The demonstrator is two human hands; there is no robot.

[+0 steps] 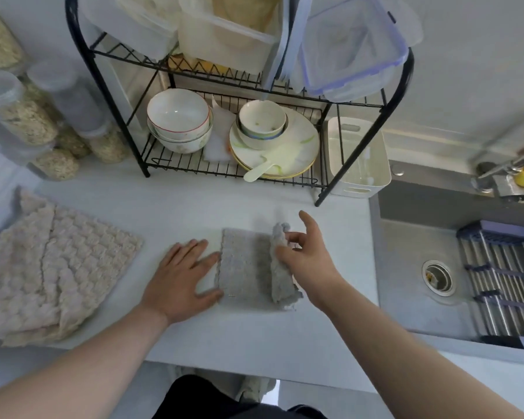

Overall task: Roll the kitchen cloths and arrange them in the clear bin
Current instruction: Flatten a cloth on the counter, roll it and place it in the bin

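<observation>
- The black wire dish rack (236, 173) stood at the back of the white countertop (194, 201), and all the action sat in front of it.
- Right in front of the rack, toward its right leg, lay the grey waffle-textured kitchen cloth (242, 264). Its left part was flat, and its right edge was already rolled into a loose tube.
- The left hand (182, 276) was open, palm down on the countertop in front of the rack's middle. Its fingers were straight, with thumb and fingertips touching the cloth's left edge.
- The right hand (310, 261), in front of the rack's right leg, gripped the rolled part with thumb and curled fingers. One finger was lifted straight toward the rack.
- Off to the left of the rack's front, well apart from the grey cloth, sat the pile of beige bobbly kitchen cloths (52, 267), lying flat and unrolled.
- On the rack's lower shelf, stacked white ceramic bowls (179, 122) stood on the left and cream round plates (276, 152) on the right.
- On the rack's top shelf, at the right end, a clear plastic container with blue clips (354, 46) sat tilted.
- Just beside the rack's right leg stood a white plastic handled basket (357, 158).
- Further right of the rack lay the stainless steel sink (421, 267).
</observation>
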